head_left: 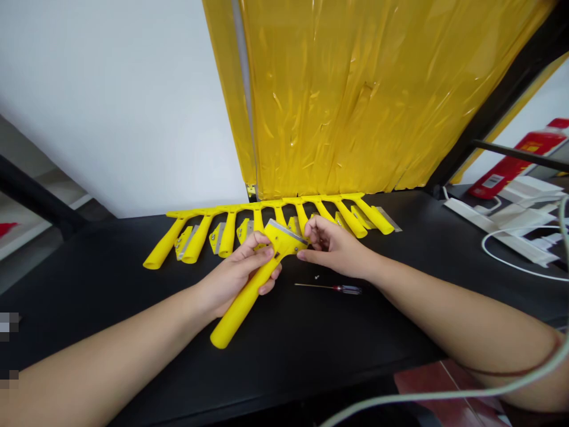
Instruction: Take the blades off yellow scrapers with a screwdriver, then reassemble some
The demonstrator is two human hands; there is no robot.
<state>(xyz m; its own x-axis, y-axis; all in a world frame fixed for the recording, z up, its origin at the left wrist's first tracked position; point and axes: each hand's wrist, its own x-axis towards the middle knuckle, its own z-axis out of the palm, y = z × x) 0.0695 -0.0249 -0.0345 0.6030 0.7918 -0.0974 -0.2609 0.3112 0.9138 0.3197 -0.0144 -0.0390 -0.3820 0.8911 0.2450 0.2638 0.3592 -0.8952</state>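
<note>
A yellow scraper (242, 308) with a long round handle is tilted in front of me. My left hand (249, 261) is wrapped around its neck, thumb on top. A metal blade (288, 232) runs along the scraper's wide head. At the head's right corner, the curled fingers and thumb of my right hand (331, 246) close on the edge beside a small screw (296, 249). What lies between those fingertips is partly hidden. Below my right hand, a screwdriver (347, 289) with a clear handle lies on the black table (377, 332), near a loose screw (316, 277).
Several yellow scraper handles (164, 243) lie in a row at the back, with bladed yellow plates (216, 238) between them. Yellow plastic sheeting (355, 107) hangs behind. To the right are a red bottle (515, 157), white power strips (502, 231) and a pale cable (422, 396) crossing my right arm.
</note>
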